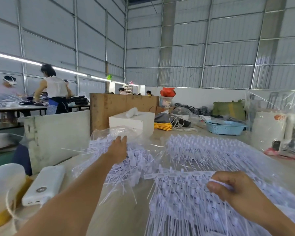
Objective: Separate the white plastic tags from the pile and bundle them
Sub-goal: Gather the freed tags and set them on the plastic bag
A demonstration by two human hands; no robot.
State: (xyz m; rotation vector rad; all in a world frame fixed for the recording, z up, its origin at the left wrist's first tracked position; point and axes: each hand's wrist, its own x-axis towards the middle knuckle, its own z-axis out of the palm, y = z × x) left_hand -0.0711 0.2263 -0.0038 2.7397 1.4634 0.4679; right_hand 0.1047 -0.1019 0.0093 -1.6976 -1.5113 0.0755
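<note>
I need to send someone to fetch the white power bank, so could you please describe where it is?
On the worktable, look at the near left edge, left of the loose tag pile. The power bank lies flat beside a yellow-and-white twine spool; it is the only smooth white slab, with a round grey logo.

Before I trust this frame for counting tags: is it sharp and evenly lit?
Head view: wide-angle bends the wall beams; the right hand and near tag rows are smeared with blur; the left hand on the loose pile is softer still; lighting is flat, with glare on the clear plastic.
</note>
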